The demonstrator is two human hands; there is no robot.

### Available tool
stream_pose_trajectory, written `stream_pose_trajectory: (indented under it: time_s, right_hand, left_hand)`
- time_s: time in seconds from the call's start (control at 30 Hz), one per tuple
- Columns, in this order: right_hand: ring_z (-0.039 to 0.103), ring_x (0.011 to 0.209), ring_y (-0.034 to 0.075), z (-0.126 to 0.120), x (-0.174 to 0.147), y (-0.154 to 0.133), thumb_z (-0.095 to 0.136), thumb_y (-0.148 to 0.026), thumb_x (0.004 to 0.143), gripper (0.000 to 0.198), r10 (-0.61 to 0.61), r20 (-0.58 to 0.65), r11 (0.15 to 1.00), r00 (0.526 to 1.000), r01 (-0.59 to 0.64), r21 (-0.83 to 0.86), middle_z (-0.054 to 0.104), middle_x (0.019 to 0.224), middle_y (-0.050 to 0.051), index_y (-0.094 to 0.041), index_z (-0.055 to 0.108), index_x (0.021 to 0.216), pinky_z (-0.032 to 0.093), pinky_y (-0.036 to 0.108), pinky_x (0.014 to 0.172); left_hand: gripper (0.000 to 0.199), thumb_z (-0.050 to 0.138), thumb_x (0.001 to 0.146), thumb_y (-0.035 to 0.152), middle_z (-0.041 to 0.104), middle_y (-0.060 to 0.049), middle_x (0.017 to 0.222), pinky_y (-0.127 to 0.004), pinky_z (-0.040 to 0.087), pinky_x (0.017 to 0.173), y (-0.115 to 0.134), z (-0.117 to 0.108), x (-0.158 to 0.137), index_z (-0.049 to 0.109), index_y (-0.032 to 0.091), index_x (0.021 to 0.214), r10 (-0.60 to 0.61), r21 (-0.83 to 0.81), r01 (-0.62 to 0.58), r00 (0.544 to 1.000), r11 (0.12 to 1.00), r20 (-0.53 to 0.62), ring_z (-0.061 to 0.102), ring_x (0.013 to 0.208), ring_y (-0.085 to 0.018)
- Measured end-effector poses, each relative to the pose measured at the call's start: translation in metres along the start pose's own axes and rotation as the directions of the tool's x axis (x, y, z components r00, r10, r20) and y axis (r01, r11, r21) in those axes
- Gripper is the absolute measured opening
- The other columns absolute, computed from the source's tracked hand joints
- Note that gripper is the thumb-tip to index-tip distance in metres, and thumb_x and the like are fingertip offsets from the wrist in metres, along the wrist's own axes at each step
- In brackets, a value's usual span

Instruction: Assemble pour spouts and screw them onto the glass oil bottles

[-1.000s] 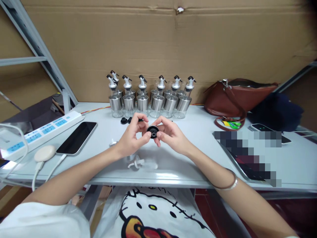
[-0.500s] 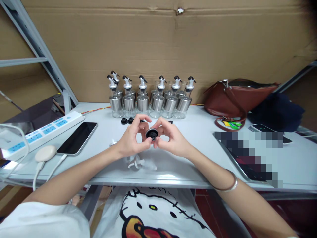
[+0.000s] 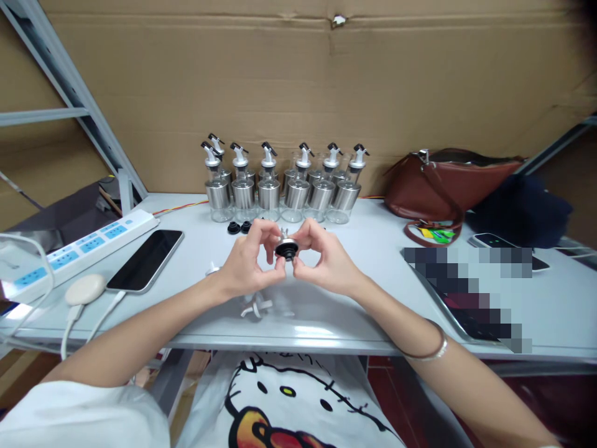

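Note:
Between my two hands is a bottle pourer top (image 3: 286,249), silver-rimmed with a black ribbed stopper pointing down and toward me. The fingers and thumb of my left hand (image 3: 249,258) pinch it from the left. My right hand (image 3: 326,258) grips its other side the same way. Both hands are raised above the table front. Below them lies a white plastic part (image 3: 255,306) on the tabletop. Several black stoppers (image 3: 240,228) sit behind my left hand, partly hidden by it. A small pale round part (image 3: 212,269) shows beside my left wrist.
Glass bottles with steel sleeves (image 3: 269,194) and pourer tops stand in rows at the back. A phone (image 3: 147,260), a power strip (image 3: 88,249) and a round white charger (image 3: 86,289) lie left. A brown bag (image 3: 448,183) and a blurred-out flat device (image 3: 461,298) are on the right.
The pourer top has tilted, so its stopper points more downward and its silver upper part shows between my fingers. Both hands have shifted slightly and still hold it.

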State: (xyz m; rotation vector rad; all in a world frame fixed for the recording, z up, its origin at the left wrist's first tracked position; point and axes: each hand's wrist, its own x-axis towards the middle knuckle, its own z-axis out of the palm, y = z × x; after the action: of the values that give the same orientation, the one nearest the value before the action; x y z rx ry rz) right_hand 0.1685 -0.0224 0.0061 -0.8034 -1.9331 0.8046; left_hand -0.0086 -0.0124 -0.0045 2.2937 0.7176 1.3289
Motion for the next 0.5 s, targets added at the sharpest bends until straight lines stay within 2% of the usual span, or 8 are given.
stream_pose_trajectory:
  time_s: [0.1, 0.2, 0.37, 0.5]
  right_hand:
    - [0.06, 0.073, 0.014, -0.002, 0.002, 0.0, 0.057, -0.014, 0.067, 0.027, -0.048, -0.061, 0.999, 0.997, 0.046, -0.026, 0.063, 0.081, -0.001, -0.024, 0.036, 0.081, 0.048, 0.029, 0.071]
    - [0.06, 0.076, 0.014, -0.003, 0.003, 0.003, 0.059, -0.016, 0.068, 0.026, -0.075, -0.107, 0.997, 0.991, 0.072, -0.033, 0.062, 0.083, 0.0, -0.023, 0.038, 0.082, 0.049, 0.028, 0.07]
    - [0.062, 0.085, 0.016, -0.005, 0.005, 0.01, 0.065, -0.021, 0.075, 0.019, -0.102, -0.139, 0.995, 0.985, 0.102, -0.002, 0.064, 0.092, 0.004, -0.021, 0.051, 0.088, 0.052, 0.03, 0.07]
    - [0.064, 0.087, 0.018, -0.012, 0.007, 0.011, 0.069, -0.027, 0.077, 0.013, -0.11, -0.134, 0.993, 0.985, 0.115, 0.034, 0.069, 0.094, 0.006, -0.02, 0.059, 0.084, 0.053, 0.033, 0.072]
  left_hand:
    - [0.027, 0.058, 0.075, 0.018, 0.054, 0.0, 0.085, -0.027, 0.047, 0.067, -0.003, -0.001, 0.003, 0.044, 0.021, 0.098, 0.067, 0.05, -0.066, 0.998, 0.997, -0.009, 0.053, 0.071, -0.012]
    - [0.024, 0.06, 0.08, 0.022, 0.053, -0.004, 0.094, -0.028, 0.049, 0.071, -0.004, -0.002, 0.005, 0.05, 0.021, 0.102, 0.085, 0.067, -0.083, 0.996, 0.994, -0.017, 0.053, 0.083, -0.015]
    - [0.027, 0.062, 0.083, 0.021, 0.053, -0.005, 0.103, -0.027, 0.052, 0.076, -0.007, -0.003, 0.006, 0.053, 0.022, 0.109, 0.069, -0.002, -0.069, 0.997, 0.998, -0.032, 0.054, 0.093, -0.015]
    - [0.027, 0.063, 0.082, 0.021, 0.054, -0.005, 0.103, -0.029, 0.053, 0.077, -0.009, -0.001, 0.004, 0.052, 0.022, 0.107, 0.031, -0.046, -0.032, 0.999, 0.998, -0.033, 0.056, 0.095, -0.016]
